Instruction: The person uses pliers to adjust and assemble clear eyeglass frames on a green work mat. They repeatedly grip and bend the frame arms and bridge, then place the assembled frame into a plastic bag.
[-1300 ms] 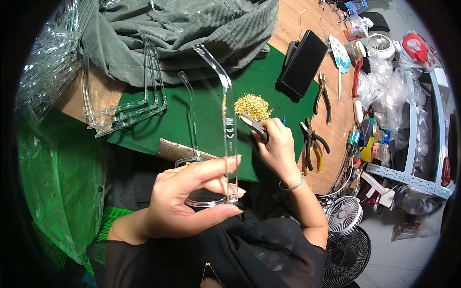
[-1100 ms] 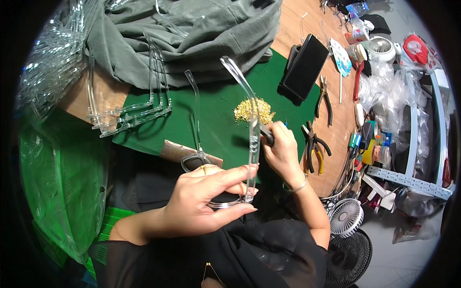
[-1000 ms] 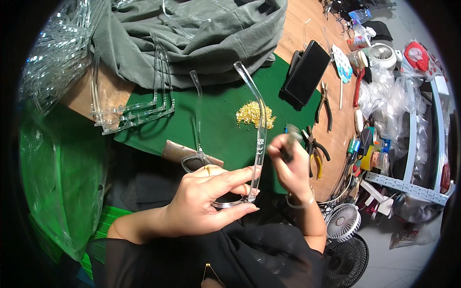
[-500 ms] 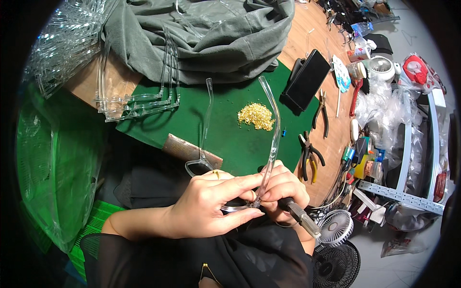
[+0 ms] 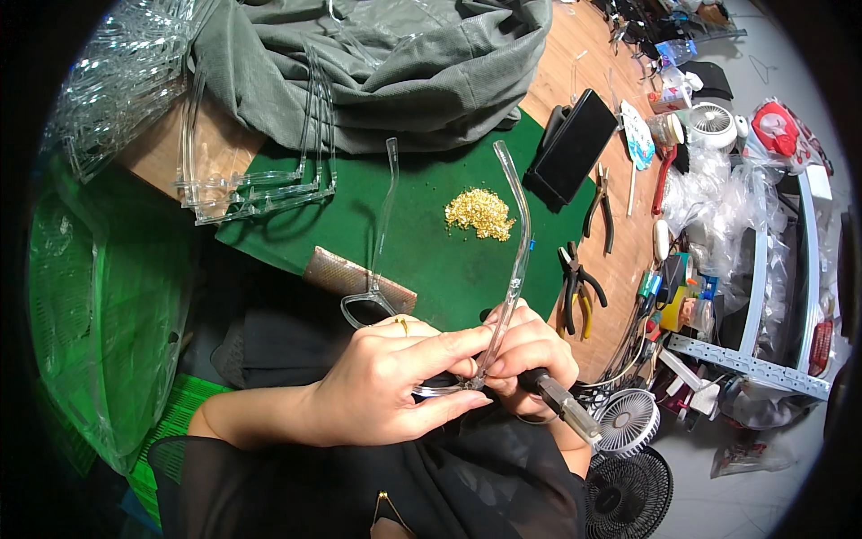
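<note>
My left hand [image 5: 386, 382] is closed on a clear plastic eyeglass frame [image 5: 515, 269], pinching it near a hinge corner between thumb and fingers. One of its temples points up and away over the mat; the other temple and a lens rim [image 5: 366, 308] stick out beyond the left hand. Closed against the same corner, my right hand [image 5: 532, 352] also grips a black-handled tool with a grey end [image 5: 566, 404], which juts out to the lower right. The tool's working tip is hidden by the fingers. Past the hands lies a pile of tiny gold-coloured pieces [image 5: 480, 214].
Several clear frames [image 5: 260, 202] lie at left on the green mat [image 5: 431, 278], near a grey cloth [image 5: 377, 81]. A black phone-like device [image 5: 575, 148], pliers [image 5: 600, 211] and cutters [image 5: 579, 292] sit to the right. Green plastic [image 5: 108, 314] is at far left.
The held frame has tilted slightly, its near temple tip shifting a little to the right and covering more of a small blue piece. Both hands keep nearly the same place and grip.
</note>
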Action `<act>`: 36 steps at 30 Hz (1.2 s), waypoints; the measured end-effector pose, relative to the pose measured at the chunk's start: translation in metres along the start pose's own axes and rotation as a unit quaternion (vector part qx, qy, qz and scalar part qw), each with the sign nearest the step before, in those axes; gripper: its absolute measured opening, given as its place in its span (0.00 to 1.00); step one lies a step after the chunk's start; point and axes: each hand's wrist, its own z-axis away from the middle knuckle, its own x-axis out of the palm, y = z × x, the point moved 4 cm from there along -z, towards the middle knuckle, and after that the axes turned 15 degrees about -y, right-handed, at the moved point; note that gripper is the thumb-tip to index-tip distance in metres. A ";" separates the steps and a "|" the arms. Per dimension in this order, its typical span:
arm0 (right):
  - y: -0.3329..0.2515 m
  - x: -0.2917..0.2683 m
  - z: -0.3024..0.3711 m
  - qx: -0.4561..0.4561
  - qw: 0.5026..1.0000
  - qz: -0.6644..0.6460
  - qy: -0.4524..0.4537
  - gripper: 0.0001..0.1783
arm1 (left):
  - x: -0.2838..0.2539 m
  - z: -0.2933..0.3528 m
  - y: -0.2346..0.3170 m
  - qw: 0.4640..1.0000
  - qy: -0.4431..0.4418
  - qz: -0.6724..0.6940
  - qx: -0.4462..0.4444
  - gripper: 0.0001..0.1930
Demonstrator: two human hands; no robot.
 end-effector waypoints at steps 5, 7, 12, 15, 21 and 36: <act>-0.001 0.001 0.000 0.005 1.000 0.006 -0.001 0.10 | -0.001 0.000 -0.002 1.000 -0.015 0.011 -0.005 0.28; -0.002 0.000 -0.001 0.005 1.000 0.008 -0.009 0.10 | -0.001 0.000 -0.002 0.999 -0.017 0.026 -0.006 0.28; -0.005 -0.002 -0.001 0.015 1.000 0.010 -0.013 0.08 | -0.002 -0.001 -0.002 0.999 -0.029 0.026 -0.005 0.27; -0.012 -0.013 0.009 0.060 0.993 0.101 -0.015 0.07 | -0.004 0.001 -0.002 0.999 -0.032 0.032 -0.012 0.27; -0.003 -0.010 0.022 0.229 0.939 0.184 -0.181 0.19 | -0.006 -0.001 -0.002 0.998 -0.045 0.026 -0.019 0.26; -0.010 -0.005 0.015 0.259 0.915 0.189 -0.246 0.21 | -0.007 0.001 -0.002 0.999 -0.027 0.029 -0.005 0.25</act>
